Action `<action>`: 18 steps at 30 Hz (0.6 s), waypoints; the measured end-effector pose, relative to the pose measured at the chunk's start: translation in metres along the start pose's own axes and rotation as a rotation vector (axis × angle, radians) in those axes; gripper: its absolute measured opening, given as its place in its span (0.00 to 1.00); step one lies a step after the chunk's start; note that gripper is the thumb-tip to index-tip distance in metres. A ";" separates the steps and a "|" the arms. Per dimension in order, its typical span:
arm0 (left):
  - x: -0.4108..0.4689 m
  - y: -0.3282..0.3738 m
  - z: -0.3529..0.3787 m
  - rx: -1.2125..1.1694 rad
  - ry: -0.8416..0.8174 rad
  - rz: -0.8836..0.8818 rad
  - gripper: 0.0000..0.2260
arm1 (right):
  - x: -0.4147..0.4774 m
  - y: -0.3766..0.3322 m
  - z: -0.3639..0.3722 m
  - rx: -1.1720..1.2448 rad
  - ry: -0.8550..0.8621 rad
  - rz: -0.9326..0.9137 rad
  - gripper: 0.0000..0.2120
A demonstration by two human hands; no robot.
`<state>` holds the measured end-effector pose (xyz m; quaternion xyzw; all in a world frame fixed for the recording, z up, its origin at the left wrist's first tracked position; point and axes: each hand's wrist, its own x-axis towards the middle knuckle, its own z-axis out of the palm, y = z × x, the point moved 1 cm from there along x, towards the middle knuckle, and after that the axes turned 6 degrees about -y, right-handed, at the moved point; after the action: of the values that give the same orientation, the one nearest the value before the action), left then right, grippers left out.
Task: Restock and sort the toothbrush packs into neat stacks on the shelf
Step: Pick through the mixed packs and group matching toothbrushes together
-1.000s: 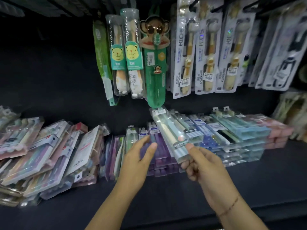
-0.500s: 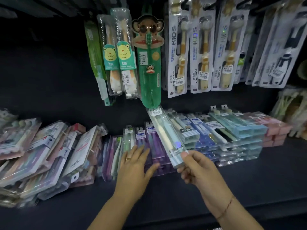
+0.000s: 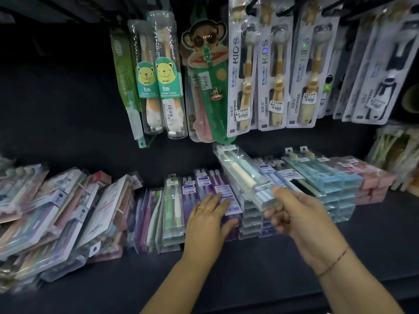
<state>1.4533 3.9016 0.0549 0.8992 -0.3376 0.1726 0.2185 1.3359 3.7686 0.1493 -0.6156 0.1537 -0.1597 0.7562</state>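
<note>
Currently, head view: a clear toothbrush pack (image 3: 242,175) is held tilted above the stacks, not yet laid down.
Gripped only at its near end, the pack could swing and knock the clear stack (image 3: 251,220) below askew, or slip free. The right hand (image 3: 294,214) pinches it, thumb on top, fingers curled beneath; the left hand (image 3: 208,220) lies flat, fingers straight, on the purple stack (image 3: 204,189) on the shelf (image 3: 249,268).

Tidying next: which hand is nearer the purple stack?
Left. The left hand rests on the purple stack; the right hand is to its right, holding a clear pack.
</note>
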 end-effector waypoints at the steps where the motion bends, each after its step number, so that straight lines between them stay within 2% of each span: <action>1: 0.000 -0.001 0.003 -0.014 0.012 0.005 0.20 | 0.005 -0.003 -0.004 -0.014 0.012 -0.001 0.09; 5: -0.001 -0.005 0.005 -0.014 0.004 0.042 0.22 | 0.023 -0.010 -0.009 -0.040 0.024 0.013 0.08; 6: -0.001 -0.003 0.001 -0.021 -0.007 0.024 0.26 | 0.026 -0.010 -0.008 -0.046 0.019 0.020 0.08; 8: -0.001 0.005 -0.008 -0.093 -0.035 -0.014 0.42 | 0.031 -0.010 -0.007 -0.059 0.004 0.036 0.07; 9: -0.001 0.009 -0.012 -0.155 -0.081 -0.060 0.46 | 0.032 -0.010 -0.007 -0.067 -0.004 0.044 0.07; 13: 0.007 0.032 -0.027 -0.386 -0.201 -0.143 0.40 | 0.036 -0.006 -0.011 -0.133 -0.029 0.075 0.08; 18: 0.019 0.042 -0.025 -0.527 -0.211 -0.157 0.40 | 0.041 -0.008 -0.011 -0.292 -0.080 0.035 0.09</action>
<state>1.4344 3.8760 0.0965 0.8477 -0.3211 -0.0332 0.4209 1.3678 3.7393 0.1531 -0.7221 0.1560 -0.0977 0.6668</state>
